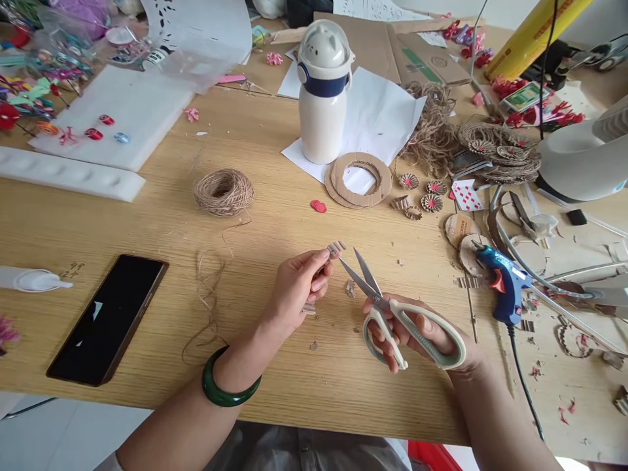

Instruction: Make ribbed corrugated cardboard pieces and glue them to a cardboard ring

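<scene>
My left hand pinches a small strip of corrugated cardboard, whose end sticks out past the fingertips. In my right hand is a pair of scissors with pale handles, fingers through the loops. The blades are parted, their tips close to the strip's right end. Below the hands, a cardboard scrap lies on the table. Beyond them are two red paper discs and stacked cardboard rings.
A white bottle stands at the back. Left are a twine ball and a phone. A blue glue gun, its cord running to the front edge, sits right, near several corrugated rosettes. Craft bits crowd the far left.
</scene>
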A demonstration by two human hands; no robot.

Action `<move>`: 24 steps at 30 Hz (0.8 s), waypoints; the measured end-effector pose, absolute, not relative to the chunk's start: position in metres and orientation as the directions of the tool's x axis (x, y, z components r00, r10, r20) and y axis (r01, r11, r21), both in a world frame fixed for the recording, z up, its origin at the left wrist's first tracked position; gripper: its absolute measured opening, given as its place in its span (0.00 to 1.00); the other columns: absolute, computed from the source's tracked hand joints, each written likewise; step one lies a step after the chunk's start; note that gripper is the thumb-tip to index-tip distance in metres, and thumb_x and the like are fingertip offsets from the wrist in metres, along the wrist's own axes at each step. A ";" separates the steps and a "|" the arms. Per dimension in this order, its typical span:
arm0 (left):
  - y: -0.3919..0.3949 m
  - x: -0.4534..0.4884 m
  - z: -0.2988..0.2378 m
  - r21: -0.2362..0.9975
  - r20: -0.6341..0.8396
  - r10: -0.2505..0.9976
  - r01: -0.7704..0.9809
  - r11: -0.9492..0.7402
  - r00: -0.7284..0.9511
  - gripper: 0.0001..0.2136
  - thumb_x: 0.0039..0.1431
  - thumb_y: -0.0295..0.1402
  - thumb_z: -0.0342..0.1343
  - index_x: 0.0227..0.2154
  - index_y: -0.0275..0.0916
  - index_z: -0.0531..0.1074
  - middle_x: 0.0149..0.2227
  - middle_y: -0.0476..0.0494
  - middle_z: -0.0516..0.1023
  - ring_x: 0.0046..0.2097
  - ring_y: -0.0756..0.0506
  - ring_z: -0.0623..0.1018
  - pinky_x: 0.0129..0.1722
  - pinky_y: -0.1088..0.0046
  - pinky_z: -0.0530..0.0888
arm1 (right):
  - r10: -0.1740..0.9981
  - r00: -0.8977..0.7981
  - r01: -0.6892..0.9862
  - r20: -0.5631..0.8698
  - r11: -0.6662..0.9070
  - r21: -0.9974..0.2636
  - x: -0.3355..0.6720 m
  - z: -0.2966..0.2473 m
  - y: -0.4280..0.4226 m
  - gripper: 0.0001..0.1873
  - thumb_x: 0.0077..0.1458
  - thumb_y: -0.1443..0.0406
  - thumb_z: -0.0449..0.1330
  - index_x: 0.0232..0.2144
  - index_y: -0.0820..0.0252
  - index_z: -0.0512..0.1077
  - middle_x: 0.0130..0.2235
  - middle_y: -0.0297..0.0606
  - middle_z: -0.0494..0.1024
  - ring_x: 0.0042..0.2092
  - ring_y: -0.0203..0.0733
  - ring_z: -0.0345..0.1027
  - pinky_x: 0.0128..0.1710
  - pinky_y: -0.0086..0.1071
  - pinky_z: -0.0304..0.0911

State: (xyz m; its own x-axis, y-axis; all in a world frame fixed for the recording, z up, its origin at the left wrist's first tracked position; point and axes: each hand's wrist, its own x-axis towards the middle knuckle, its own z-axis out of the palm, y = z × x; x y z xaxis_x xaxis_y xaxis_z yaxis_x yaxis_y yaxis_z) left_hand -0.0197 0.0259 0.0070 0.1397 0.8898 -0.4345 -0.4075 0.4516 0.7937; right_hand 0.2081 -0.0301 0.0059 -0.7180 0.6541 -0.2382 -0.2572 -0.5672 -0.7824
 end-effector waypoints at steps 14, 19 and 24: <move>0.017 -0.016 0.000 0.941 -0.246 0.963 -0.212 0.264 0.108 0.15 0.58 0.42 0.61 0.24 0.36 0.73 0.23 0.51 0.69 0.18 0.58 0.59 0.15 0.81 0.56 | 0.656 -0.685 -0.175 -0.318 -0.572 -0.801 0.209 0.011 -0.031 0.35 0.57 0.42 0.57 0.55 0.62 0.67 0.37 0.41 0.69 0.31 0.39 0.69 0.27 0.32 0.69; 0.014 -0.017 -0.002 0.955 -0.224 0.966 -0.167 0.244 0.128 0.13 0.60 0.41 0.60 0.27 0.36 0.75 0.24 0.50 0.70 0.20 0.57 0.61 0.16 0.80 0.58 | 0.671 -0.681 -0.199 -0.293 -0.554 -0.808 0.208 0.010 -0.029 0.34 0.57 0.43 0.57 0.55 0.61 0.66 0.36 0.41 0.69 0.32 0.40 0.67 0.27 0.33 0.70; 0.013 -0.017 -0.001 0.955 -0.229 0.962 -0.156 0.251 0.146 0.13 0.61 0.41 0.60 0.27 0.36 0.75 0.24 0.50 0.70 0.20 0.57 0.61 0.16 0.81 0.58 | 0.698 -0.653 -0.206 -0.294 -0.538 -0.817 0.204 0.012 -0.029 0.33 0.57 0.44 0.59 0.53 0.61 0.68 0.37 0.41 0.70 0.32 0.39 0.68 0.27 0.32 0.69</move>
State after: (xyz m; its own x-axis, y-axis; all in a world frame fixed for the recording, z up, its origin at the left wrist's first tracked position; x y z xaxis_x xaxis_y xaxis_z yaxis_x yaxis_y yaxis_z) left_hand -0.0166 0.0130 -0.0014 0.1459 0.9625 -0.2289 -0.1558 0.2508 0.9554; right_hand 0.2035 -0.0288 0.0117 -0.6532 0.6977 -0.2941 -0.2065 -0.5379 -0.8174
